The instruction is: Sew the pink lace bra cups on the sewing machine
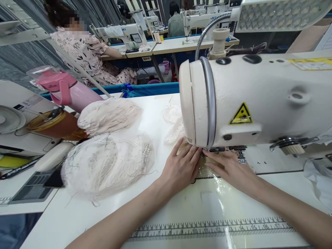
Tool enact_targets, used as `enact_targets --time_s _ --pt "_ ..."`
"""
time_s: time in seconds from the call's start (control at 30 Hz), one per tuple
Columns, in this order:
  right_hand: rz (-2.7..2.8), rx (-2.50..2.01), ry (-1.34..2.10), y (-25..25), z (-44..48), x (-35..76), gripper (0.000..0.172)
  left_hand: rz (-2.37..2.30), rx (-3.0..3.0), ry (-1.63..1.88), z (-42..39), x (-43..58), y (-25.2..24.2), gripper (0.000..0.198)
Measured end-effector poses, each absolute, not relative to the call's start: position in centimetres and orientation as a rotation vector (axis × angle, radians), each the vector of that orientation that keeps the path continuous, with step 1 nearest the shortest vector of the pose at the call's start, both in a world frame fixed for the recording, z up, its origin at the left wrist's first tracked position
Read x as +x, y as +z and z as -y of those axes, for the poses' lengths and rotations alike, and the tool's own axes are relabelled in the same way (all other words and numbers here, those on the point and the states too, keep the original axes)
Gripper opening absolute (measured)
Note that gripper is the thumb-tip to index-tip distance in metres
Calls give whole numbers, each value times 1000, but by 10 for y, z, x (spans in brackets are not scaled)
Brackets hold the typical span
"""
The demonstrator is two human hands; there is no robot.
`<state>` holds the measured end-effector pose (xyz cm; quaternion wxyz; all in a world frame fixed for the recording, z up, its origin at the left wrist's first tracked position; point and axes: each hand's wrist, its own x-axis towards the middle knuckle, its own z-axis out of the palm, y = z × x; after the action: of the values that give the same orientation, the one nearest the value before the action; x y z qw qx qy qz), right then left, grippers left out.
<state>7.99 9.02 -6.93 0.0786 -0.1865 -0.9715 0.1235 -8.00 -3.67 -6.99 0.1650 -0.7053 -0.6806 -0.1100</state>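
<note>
so you've got a white table (64, 218) running under the big sewing machine (264, 93), and left of that machine sit two sheer, thread-trailing heaps, the bigger near heap (103, 166) and the smaller far heap (109, 116) behind it. your left hand (180, 164) and right hand (228, 166) lie palms down at the machine's needle end, fingers stretched out, tips partly hidden, so i can't tell if either's pinching anything, and the pale lacy piece (176, 133) pokes out just left of the machine, beyond your left fingers.

Two hands (181, 164) (229, 167), two large fabric piles (106, 169) (109, 117), one foreground sewing machine (267, 90), one pink tumbler (81, 96) and one yellow warning triangle (241, 114) are showing.
</note>
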Motion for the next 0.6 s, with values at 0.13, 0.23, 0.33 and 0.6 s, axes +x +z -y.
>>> enact_targets --time_s 0.13,0.23,0.33,0.6 --pt "2885 -490 311 -67 -90 79 40 1980 -2008 -285 37 -79 -70 33" --pt "2827 -443 232 -68 -91 79 38 1985 -2007 -295 37 -80 -70 35" --pt "2736 -408 192 -72 -94 81 34 1995 -2008 -305 37 -81 -71 36" --pt "2643 -394 324 -84 -104 82 23 2021 -1963 -248 43 -76 -75 37"
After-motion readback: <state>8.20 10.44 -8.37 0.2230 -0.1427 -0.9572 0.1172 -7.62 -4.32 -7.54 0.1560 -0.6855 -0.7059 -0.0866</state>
